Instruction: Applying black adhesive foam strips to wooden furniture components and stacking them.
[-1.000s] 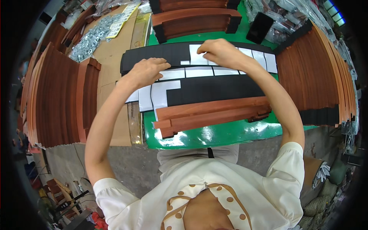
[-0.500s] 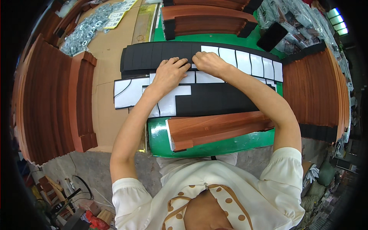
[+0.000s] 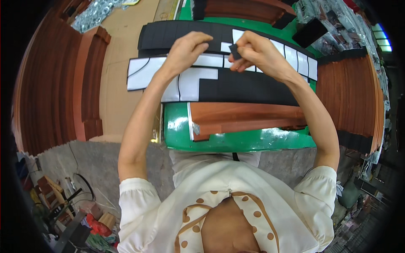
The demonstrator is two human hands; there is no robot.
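Pinched between the fingers and thumb of my right hand [image 3: 262, 54] is a small black square foam pad [image 3: 235, 51]. It is held above a black pad sheet [image 3: 181, 36], cut into sections, whose right part shows white backing [image 3: 278, 45]. A small white patch [image 3: 226, 47] shows beside the held pad. My left hand [image 3: 188, 48] hovers over the sheet's near edge, thumb apart from the fingers, holding nothing. Nearer to me lie a white backing strip [image 3: 141, 72] and another black sheet [image 3: 249, 84], partly bared to white.
A red-brown wooden piece [image 3: 249, 114] lies along the green tabletop's [image 3: 177, 139] near side. Stacks of similar brown pieces stand left [image 3: 52, 92] and right [image 3: 344, 92]. At the back are bagged metal parts [image 3: 95, 14], a dark phone-like slab [image 3: 310, 33] and plastic-wrapped parts [image 3: 325, 14].
My right hand has lifted a small black pad off the sheet, baring a white patch. My left hand has come away from it, and the hands are farther apart. The view has shifted.
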